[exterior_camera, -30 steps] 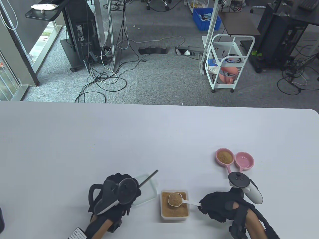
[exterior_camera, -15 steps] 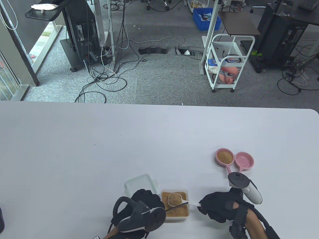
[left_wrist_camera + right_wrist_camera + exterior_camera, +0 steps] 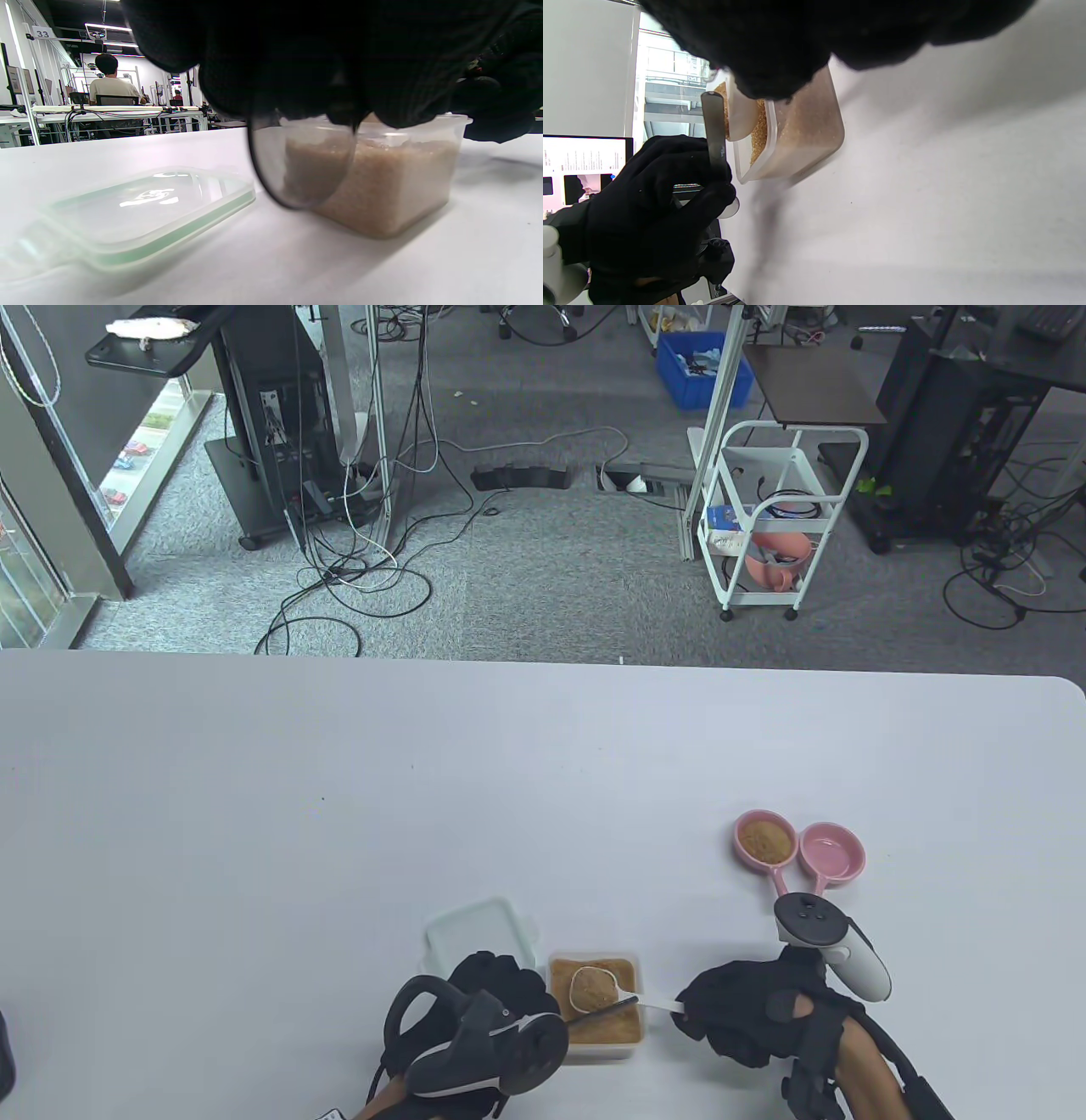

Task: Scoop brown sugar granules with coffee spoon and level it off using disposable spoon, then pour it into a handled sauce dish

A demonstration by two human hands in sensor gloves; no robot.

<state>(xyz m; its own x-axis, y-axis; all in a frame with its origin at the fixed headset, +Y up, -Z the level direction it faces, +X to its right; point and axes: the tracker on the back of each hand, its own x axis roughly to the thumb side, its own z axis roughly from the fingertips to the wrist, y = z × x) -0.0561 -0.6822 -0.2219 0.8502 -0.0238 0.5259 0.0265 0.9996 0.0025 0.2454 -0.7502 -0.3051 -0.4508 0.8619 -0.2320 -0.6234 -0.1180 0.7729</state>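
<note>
Table view: white surface (image 3: 339, 814) carries a clear plastic tub (image 3: 594, 1045) of brown sugar (image 3: 611, 1027) near the bottom edge, its lid (image 3: 475, 933) lying flat just to the left. Right hand (image 3: 747, 1010), gloved, white tracker on its back, pinches the white handle of the coffee spoon (image 3: 594, 988); the bowl, filled with sugar, sits over the tub. Left hand (image 3: 501, 993), gloved, dark tracker on its back, has its fingers curled round a dark-handled spoon (image 3: 602, 1010), presumably the disposable spoon, whose handle lies across the near rim of the coffee spoon's bowl.

2 pink handled sauce dishes stand side by side, touching, up and to the right of the tub, well apart from it: the left dish (image 3: 765, 841) holds brown sugar, the right dish (image 3: 831, 853) looks empty.

Left wrist view: a clear rounded spoon bowl (image 3: 301, 165) hangs below the dark fingers, in front of the tub wall (image 3: 407, 186); lid (image 3: 144, 212) has a green seal round its edge.

Right wrist view: picture is turned on its side. Left hand (image 3: 657, 203) grips the grey flat handle (image 3: 715, 127), which rests against the heaped white spoon bowl (image 3: 740, 114) over the open tub (image 3: 797, 135).
</note>
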